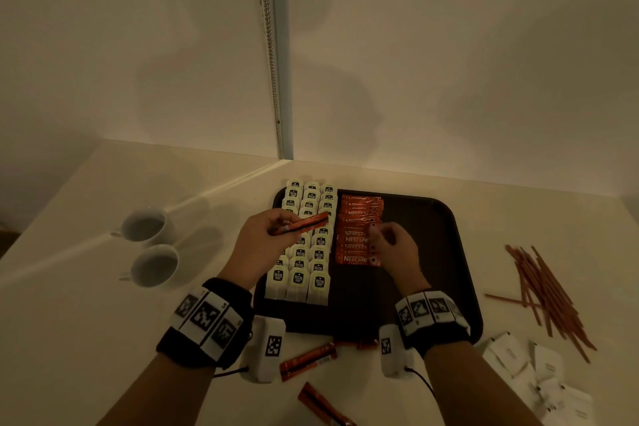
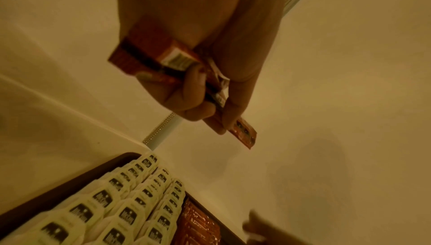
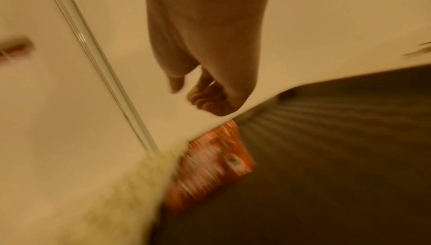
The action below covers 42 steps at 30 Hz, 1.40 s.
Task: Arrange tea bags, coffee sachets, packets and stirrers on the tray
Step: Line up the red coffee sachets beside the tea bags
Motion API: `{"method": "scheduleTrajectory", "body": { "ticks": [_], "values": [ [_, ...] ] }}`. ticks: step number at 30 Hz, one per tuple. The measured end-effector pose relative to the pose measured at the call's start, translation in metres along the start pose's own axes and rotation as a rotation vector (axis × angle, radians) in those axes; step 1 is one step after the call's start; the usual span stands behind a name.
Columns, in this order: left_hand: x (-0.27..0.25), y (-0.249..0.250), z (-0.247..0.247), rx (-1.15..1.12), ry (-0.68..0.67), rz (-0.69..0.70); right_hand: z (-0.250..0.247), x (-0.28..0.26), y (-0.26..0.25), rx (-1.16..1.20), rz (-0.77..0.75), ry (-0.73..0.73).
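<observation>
Dark tray (image 1: 446, 252) near the far corner of the pale surface (image 1: 86, 287), its back rim close to the wall; right half of the tray floor bare, open room there. Three rows of tea bags (image 1: 307, 252) along the tray's left side, upright and overlapping, the farthest ones reaching the back rim. Just right of them, a column of orange coffee sachets (image 1: 356, 242) laid flat and overlapping.

Left hand (image 1: 262, 245) above the tea bags, grip closed round a small bundle of sachets (image 1: 304, 223); wrist view alone shows more than one sachet (image 2: 163, 61) in the fist, thumb on top, fingers (image 2: 186, 92) curled beneath. Right hand (image 1: 394, 249) at the right edge of the sachet column, fingertips down by the sachets; fingers loosely bent, no clear hold on anything. Right wrist view smeared with blur, hand (image 3: 210, 64) above orange sachets (image 3: 210, 166) and ribbed tray floor (image 3: 326, 147); contact hard to make out.

Loose sachets (image 1: 307, 360) on the surface near the tray's front edge, one cut off by the bottom of the head view. Pile of brown stirrers (image 1: 546, 294) right of the tray, apart from it. White packets (image 1: 539, 377) at lower right, partly cut off. Two white cups (image 1: 148, 245) left of the tray.
</observation>
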<state>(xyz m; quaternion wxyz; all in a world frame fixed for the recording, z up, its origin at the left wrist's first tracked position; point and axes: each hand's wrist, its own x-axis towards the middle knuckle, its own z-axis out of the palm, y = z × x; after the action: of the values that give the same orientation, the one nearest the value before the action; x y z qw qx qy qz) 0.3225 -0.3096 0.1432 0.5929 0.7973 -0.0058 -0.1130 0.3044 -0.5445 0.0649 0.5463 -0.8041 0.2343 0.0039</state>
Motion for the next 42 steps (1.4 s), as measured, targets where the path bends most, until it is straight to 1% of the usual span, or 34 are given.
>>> {"method": "scheduleTrajectory", "body": {
  "ticks": [1,2,3,4,5,6,9,11,13,16,19,21,23,28,32,36,37,40,42],
  "values": [
    [0.001,0.003,0.000,0.027,-0.012,0.031,-0.001,-0.006,-0.017,0.057,-0.034,-0.101],
    [0.002,0.006,0.001,0.056,-0.014,0.065,-0.001,-0.012,-0.035,0.113,-0.058,-0.238],
    [0.003,0.009,0.003,0.078,-0.011,0.099,-0.001,-0.019,-0.051,0.181,-0.058,-0.382],
    [0.004,0.013,0.004,0.098,-0.006,0.132,0.000,-0.026,-0.066,0.257,-0.037,-0.494],
    [0.004,0.016,0.006,0.115,0.002,0.162,0.002,-0.032,-0.078,0.311,-0.023,-0.555],
    [0.004,0.017,0.007,0.131,0.017,0.187,0.002,-0.037,-0.087,0.334,-0.035,-0.570],
    [0.001,0.019,0.006,0.104,0.087,0.211,0.003,-0.047,-0.099,0.299,-0.141,-0.481],
    [-0.001,0.019,0.004,0.047,0.130,0.208,0.002,-0.051,-0.100,0.357,-0.168,-0.441],
    [-0.005,0.019,0.003,0.031,0.138,0.243,0.001,-0.056,-0.102,0.435,-0.181,-0.425],
    [-0.011,0.022,0.005,0.020,0.134,0.273,0.002,-0.066,-0.106,0.445,-0.234,-0.385],
    [-0.015,0.026,0.002,-0.112,0.125,0.204,-0.002,-0.074,-0.108,0.344,-0.322,-0.316],
    [-0.017,0.031,0.000,-0.200,0.115,0.138,-0.005,-0.077,-0.108,0.336,-0.353,-0.318],
    [-0.020,0.033,-0.001,-0.240,0.096,0.095,-0.008,-0.080,-0.108,0.320,-0.369,-0.314],
    [-0.027,0.036,-0.001,-0.266,0.083,0.097,-0.004,-0.082,-0.108,0.247,-0.487,-0.214],
    [-0.031,0.038,-0.001,-0.283,0.084,0.127,-0.002,-0.086,-0.109,0.260,-0.482,-0.168],
    [-0.034,0.039,-0.001,-0.271,0.091,0.136,0.001,-0.090,-0.110,0.287,-0.503,-0.186],
    [-0.035,0.039,-0.001,-0.273,0.086,0.144,0.002,-0.091,-0.109,0.293,-0.491,-0.184],
    [-0.038,0.042,-0.002,-0.253,0.080,0.160,0.004,-0.092,-0.105,0.429,-0.405,-0.211],
    [-0.038,0.044,-0.001,-0.203,0.112,0.209,0.008,-0.092,-0.101,0.511,-0.340,-0.251]
  ]
}}
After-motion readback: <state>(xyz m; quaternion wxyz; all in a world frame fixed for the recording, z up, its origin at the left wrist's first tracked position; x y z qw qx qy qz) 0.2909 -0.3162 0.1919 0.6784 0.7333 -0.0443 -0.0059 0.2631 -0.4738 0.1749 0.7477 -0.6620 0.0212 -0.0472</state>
